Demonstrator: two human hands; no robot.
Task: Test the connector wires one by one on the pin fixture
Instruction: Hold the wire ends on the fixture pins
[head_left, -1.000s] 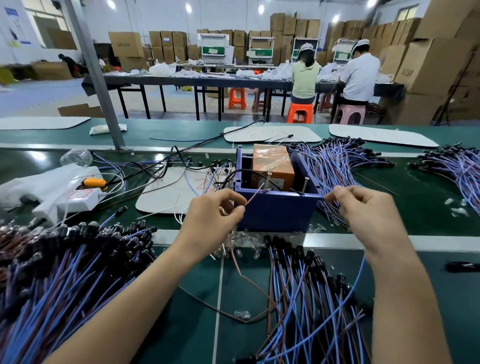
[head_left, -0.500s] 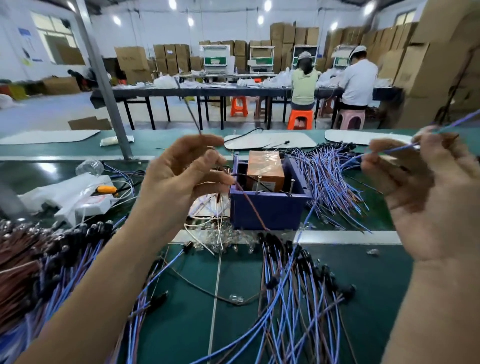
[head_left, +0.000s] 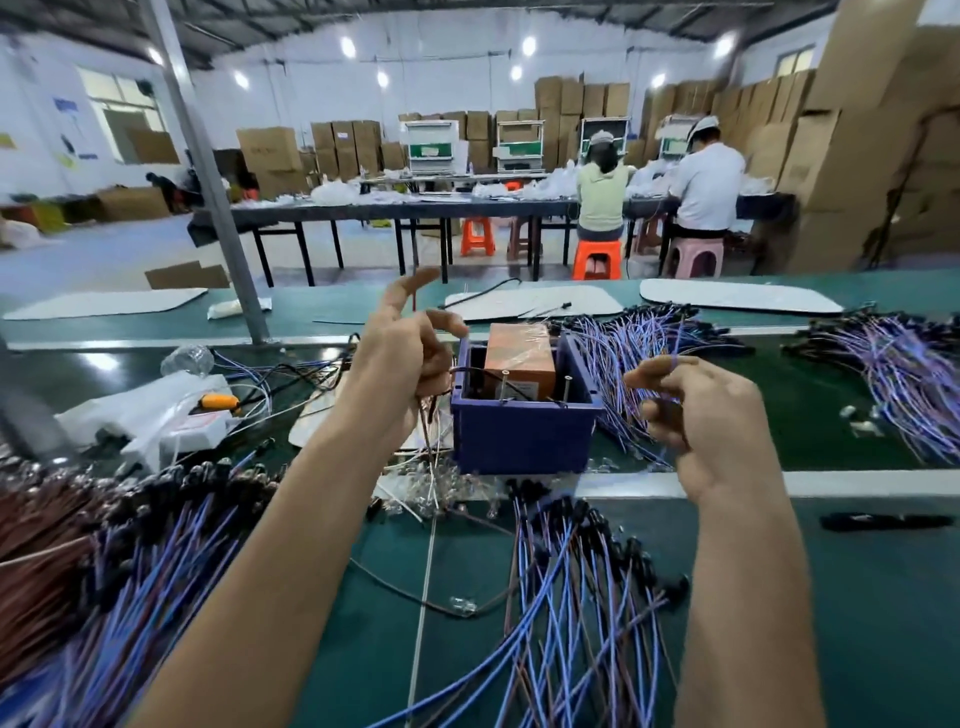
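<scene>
At the blue box's (head_left: 524, 441) left wall, the left hand's (head_left: 400, 364) fingers (head_left: 441, 325) hide the brown wire's (head_left: 429, 415) upper end. Right of the box, blur hides whether the right hand (head_left: 717, 415) pinches anything.

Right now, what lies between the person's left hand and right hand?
In the head view, the dark blue plastic box, holding an orange block and upright metal pins, shows between the left hand and the right hand.
</scene>
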